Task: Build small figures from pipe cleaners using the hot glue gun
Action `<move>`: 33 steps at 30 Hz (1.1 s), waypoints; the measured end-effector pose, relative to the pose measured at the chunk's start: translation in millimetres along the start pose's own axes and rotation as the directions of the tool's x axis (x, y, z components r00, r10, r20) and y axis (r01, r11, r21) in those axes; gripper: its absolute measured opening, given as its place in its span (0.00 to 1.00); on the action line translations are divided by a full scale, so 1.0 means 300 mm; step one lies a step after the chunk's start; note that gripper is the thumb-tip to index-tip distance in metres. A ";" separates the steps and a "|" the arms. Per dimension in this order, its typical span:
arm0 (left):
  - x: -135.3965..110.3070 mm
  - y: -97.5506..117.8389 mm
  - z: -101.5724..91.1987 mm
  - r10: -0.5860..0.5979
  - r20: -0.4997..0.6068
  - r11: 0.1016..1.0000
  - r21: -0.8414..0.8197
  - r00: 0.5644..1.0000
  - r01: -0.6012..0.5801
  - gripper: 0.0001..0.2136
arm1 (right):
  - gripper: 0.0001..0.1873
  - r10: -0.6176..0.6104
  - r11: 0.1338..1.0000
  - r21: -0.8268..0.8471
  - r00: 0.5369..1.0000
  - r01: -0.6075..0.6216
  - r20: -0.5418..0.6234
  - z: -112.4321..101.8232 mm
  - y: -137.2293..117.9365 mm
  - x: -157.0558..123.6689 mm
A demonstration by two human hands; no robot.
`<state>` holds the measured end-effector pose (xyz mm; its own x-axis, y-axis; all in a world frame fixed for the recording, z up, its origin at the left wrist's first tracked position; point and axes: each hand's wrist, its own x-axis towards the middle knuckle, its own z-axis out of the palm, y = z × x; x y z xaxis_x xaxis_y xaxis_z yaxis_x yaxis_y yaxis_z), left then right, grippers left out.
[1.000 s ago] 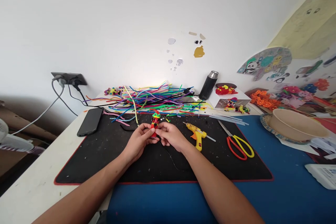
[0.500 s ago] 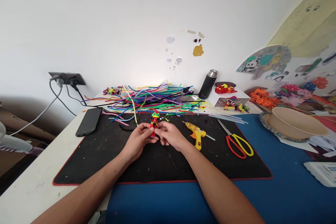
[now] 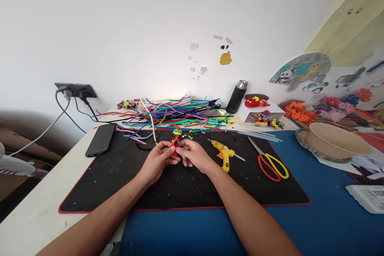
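A small pipe-cleaner figure, red with a green and yellow top, stands upright over the black mat. My left hand pinches its red lower part from the left. My right hand pinches it from the right, fingers curled round it. Both hands rest near the mat's far middle.
A heap of coloured pipe cleaners lies behind the figure. A yellow glue gun and red-and-yellow scissors lie to the right. A black phone lies to the left, a black flask and a bowl to the right.
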<state>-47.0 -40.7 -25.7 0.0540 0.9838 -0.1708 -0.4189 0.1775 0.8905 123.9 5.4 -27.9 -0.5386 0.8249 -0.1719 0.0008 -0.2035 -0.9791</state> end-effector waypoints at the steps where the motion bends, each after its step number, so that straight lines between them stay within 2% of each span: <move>1: 0.001 0.000 -0.003 -0.005 0.002 1.000 -0.003 1.000 0.005 0.23 | 0.21 0.002 1.000 0.004 1.000 -0.002 -0.003 -0.001 0.000 0.001; 6: 0.008 0.008 -0.034 -0.060 0.043 0.998 -0.021 0.997 0.061 0.22 | 0.22 0.002 1.000 0.019 1.000 -0.002 -0.008 -0.005 0.003 0.005; 11: 0.013 0.021 -0.053 -0.086 0.079 0.996 0.033 0.993 0.083 0.21 | 0.22 0.006 1.000 0.012 1.000 -0.006 0.003 -0.009 0.006 0.006; 19: 0.015 0.021 -0.051 -0.064 0.008 0.997 0.038 0.998 0.064 0.19 | 0.21 -0.006 1.000 0.016 1.000 0.007 -0.006 -0.012 0.017 0.013; 22: 0.023 0.024 -0.062 -0.059 -0.022 0.998 -0.010 0.998 0.058 0.17 | 0.21 -0.021 0.999 0.029 0.998 0.023 -0.059 -0.020 0.013 0.017; 28: 0.031 0.036 -0.070 -0.071 -0.085 0.995 -0.071 0.994 0.065 0.15 | 0.19 -0.048 0.992 0.100 0.965 0.076 -0.258 -0.044 -0.016 0.017; 33: 0.037 0.052 -0.088 0.018 -0.095 0.997 0.077 0.995 -0.010 0.18 | 0.19 -0.083 0.978 0.151 0.938 0.141 -0.337 -0.061 -0.030 0.018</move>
<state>-77.0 -27.5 -24.8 -0.0398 0.9801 -0.1943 -0.3488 0.1686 0.9219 136.5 21.3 -21.9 -0.2214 0.9682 -0.1165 -0.2026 -0.1625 -0.9657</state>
